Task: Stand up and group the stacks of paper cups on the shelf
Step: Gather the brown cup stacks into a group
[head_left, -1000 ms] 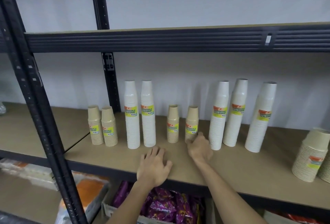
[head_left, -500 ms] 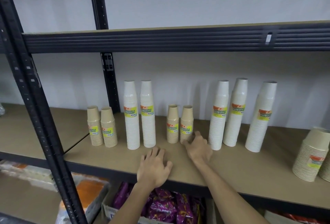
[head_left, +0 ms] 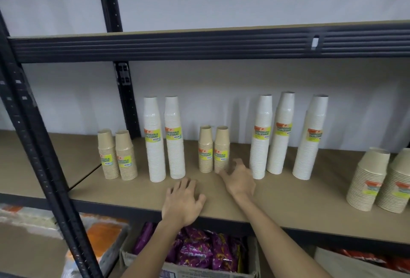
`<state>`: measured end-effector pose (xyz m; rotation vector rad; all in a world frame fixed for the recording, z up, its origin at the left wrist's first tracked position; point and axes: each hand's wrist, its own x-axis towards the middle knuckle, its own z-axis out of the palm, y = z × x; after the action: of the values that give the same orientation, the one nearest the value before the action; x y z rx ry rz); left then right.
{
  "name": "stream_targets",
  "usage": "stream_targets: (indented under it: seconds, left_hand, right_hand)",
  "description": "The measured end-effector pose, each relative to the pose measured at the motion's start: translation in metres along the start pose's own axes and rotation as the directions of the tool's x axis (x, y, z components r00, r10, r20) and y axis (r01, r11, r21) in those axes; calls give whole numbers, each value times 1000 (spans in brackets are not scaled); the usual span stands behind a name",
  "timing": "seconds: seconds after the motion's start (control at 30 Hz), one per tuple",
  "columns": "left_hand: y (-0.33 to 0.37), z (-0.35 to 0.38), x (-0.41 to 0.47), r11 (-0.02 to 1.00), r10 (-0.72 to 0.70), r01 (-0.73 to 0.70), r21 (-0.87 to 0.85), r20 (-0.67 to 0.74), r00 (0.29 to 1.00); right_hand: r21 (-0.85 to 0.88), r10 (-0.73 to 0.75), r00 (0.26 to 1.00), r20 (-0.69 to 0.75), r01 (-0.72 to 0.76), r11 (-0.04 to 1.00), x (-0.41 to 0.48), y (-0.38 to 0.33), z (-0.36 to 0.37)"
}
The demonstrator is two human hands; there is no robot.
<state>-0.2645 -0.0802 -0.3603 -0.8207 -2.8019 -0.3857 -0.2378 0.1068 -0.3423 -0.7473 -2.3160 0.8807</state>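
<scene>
On the brown shelf board stand upright cup stacks. At the left are two short tan stacks, then two tall white stacks. A pair of short tan stacks stands side by side in the middle. Right of them rise three tall white stacks. At the far right sit two wide tan stacks. My left hand lies flat on the board's front part, fingers spread. My right hand hovers just right of the middle pair's base, fingers apart, holding nothing.
A black upright post crosses the left foreground and another post stands behind the left stacks. An upper shelf beam runs overhead. Below the board sits a cardboard box of purple snack bags.
The right stack of the middle tan pair slid left against its partner. My right hand has since let go and drawn back slightly. My left hand stayed flat on the board.
</scene>
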Motion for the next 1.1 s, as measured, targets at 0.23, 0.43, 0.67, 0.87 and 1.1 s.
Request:
stream_targets:
  seconds: [0.23,0.43,0.67,0.87,1.1]
  left_hand:
    - [20,2,6,986,168,-167,-20,82,982]
    - [134,23,9,940,305,-269,-212,162,938]
    - [212,38,7,916,372,-336,-219,148,916]
    - [211,44,10,910,396,-368,-189,146,906]
    - [210,40,8,910,394,-358,-209,168,904]
  right_hand:
    - [211,-82,996,21,76,975,-29,62,-75]
    - [109,-72,997,29,69,992,-45,99,-133]
    - [23,-30,1000,-1,30,999,-53,130,-191]
    - [-101,-48,847,-529,-6,995,-36,123,-264]
    - [-248,38,964,-263,-105,963,-4,119,-291]
